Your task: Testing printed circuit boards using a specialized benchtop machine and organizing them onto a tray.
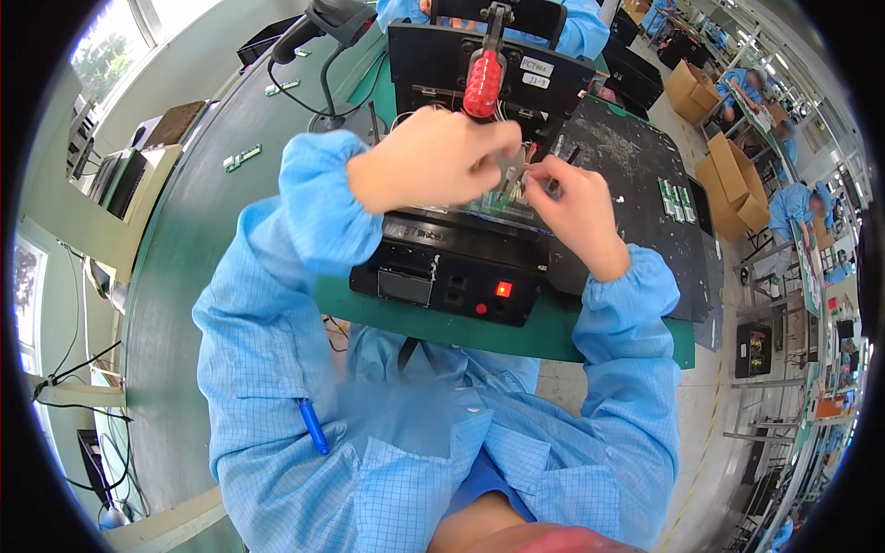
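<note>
A black test fixture (433, 230) stands on the bench in front of me, its hinged lid (419, 64) raised. A red-handled lever clamp (483, 83) rises from the lid. My left hand (438, 157) reaches over the fixture bed with its fingers curled, just below the red grip. On the right of the bed, my right hand (579, 207) has thumb and forefinger pinched together close to small clear and metal parts (510, 184). What either hand holds, if anything, is too small or hidden to make out.
The fixture's front has a lit red switch (503, 289). Small green circuit boards (678, 201) lie on a black mat to the right, and another board (242, 158) on the left bench. A corded scanner on a stand (336, 28) stands far left. Across the bench sits a co-worker in blue sleeves (581, 32).
</note>
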### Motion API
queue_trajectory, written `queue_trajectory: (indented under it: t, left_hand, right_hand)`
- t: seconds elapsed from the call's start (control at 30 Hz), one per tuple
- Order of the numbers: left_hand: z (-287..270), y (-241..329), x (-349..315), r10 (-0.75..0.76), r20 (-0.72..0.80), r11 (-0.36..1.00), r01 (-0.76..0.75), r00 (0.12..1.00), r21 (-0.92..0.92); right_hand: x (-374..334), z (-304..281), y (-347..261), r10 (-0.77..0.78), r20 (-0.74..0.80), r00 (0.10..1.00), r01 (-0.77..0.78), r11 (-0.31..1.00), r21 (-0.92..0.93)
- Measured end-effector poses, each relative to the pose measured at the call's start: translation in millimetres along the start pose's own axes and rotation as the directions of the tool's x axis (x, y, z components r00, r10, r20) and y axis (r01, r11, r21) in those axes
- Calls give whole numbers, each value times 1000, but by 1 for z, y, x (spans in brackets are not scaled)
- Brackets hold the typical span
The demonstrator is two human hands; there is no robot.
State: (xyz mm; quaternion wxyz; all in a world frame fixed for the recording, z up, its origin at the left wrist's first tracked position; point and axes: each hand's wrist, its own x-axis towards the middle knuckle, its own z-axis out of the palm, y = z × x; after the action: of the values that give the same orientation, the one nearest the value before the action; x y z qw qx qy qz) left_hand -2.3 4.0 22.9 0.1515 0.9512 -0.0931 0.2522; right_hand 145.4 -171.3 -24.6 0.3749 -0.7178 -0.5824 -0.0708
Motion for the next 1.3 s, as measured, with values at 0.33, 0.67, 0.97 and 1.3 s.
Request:
queue_trajectory:
  t: [0.33, 0.67, 0.97, 1.3]
  left_hand:
    - [58, 55, -76, 238, 293, 964, -189, 926, -185]
    - [98, 25, -55, 200, -47, 980, -200, 979, 20]
    - [111, 1, -48, -211, -185, 969, 231, 960, 93]
    - [89, 5, -66, 20, -129, 993, -35, 991, -113]
  right_hand:
    - [108, -6, -58, -733, -206, 648, 570, 646, -508]
    - [226, -48, -35, -13, -67, 998, 38, 921, 387]
    - [153, -102, 74, 0, -409, 913, -109, 963, -244]
    - [-17, -123, 280, 535, -309, 786, -618, 672, -408]
